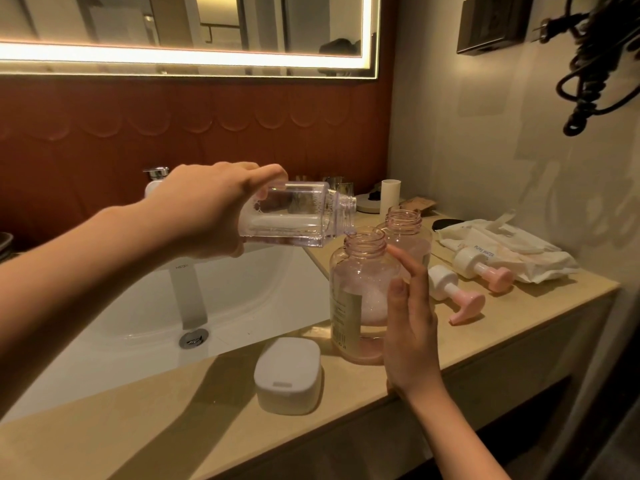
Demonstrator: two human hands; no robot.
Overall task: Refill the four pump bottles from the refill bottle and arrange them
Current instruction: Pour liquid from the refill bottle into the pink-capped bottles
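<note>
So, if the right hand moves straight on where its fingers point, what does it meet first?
Probably the neck of the near pink bottle, just beyond the right hand; depth is unclear.

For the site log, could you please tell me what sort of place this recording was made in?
Most likely a bathroom, perhaps a hotel's: a white sink basin set in a beige counter, a lit mirror above it, and a coiled black cord on the wall, possibly a hairdryer's.

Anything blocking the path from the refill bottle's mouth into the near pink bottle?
Nothing visible. The near pink bottle has its pump off and its neck open. The refill bottle, tilted in the left hand, has its mouth right at the rim. The right hand lies along the bottle's side, not over the opening.
</note>
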